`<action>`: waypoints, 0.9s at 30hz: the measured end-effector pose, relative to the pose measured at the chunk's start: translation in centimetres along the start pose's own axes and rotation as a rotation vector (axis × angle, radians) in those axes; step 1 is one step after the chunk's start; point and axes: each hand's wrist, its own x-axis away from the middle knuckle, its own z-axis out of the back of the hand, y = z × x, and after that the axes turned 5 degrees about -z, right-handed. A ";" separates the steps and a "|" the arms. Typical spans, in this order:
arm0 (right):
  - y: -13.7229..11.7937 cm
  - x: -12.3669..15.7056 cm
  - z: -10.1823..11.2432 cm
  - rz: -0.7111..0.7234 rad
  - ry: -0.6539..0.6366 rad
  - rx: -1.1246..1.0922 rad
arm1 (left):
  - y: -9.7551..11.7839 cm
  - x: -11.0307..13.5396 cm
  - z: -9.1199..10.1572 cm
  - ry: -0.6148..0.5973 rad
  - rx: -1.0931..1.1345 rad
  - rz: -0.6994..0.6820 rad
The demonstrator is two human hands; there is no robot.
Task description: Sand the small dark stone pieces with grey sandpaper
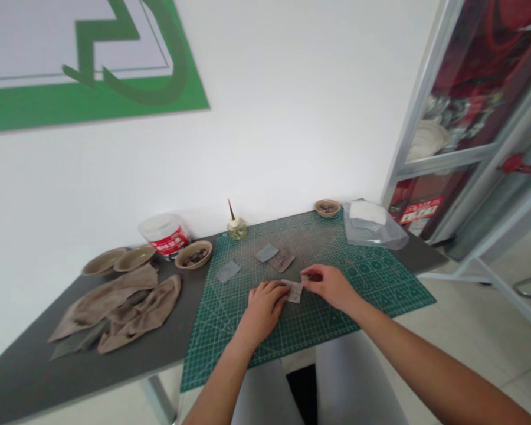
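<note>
My left hand rests on the green cutting mat, fingers curled over a small printed grey-beige square that looks like sandpaper. Just right of that square, my right hand is closed in a pinch on a small brown piece, mostly covered by the fingertips. Beyond the hands lie a brown square with dark print and a blue-grey square partly overlapping it. Another blue-grey square lies apart to the left.
The cutting mat covers the right of the dark table. Brown cloths, a bowl of dark pieces and a white-and-red tub stand left. A small bottle, another bowl and a plastic bag line the back.
</note>
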 end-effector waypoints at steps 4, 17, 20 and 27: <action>-0.9 0.2 -2.2 0.162 0.006 0.305 | -0.4 0.0 -0.2 0.048 -0.005 0.023; -0.3 0.5 -4.1 0.321 -0.073 0.512 | -0.9 0.2 -0.8 0.112 -0.015 0.052; -0.5 0.7 -4.0 0.320 -0.081 0.520 | -0.9 0.2 -0.8 0.125 -0.018 0.064; 0.1 0.5 -3.4 0.334 -0.078 0.525 | -0.6 0.2 -0.7 0.102 -0.052 0.085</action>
